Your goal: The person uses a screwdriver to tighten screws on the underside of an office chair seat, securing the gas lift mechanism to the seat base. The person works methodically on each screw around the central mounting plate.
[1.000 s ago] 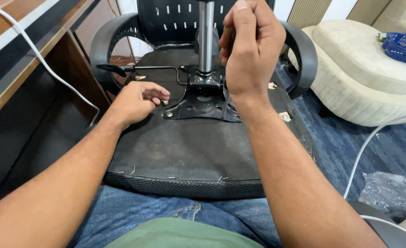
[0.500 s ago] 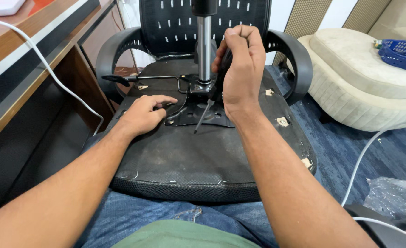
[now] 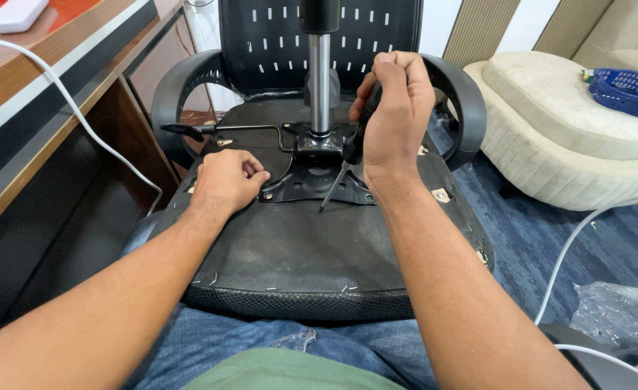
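Home room doubling as office or study. Wooden desk at left, white cable trailing off it. Upturned black mesh office chair in centre. Cream upholstered sofa far right, blue plastic basket on it. Blue carpet underfoot.

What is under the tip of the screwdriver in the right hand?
The screwdriver in the right hand points down at the black metal plate on the seat underside. Any screw there is too small to tell.
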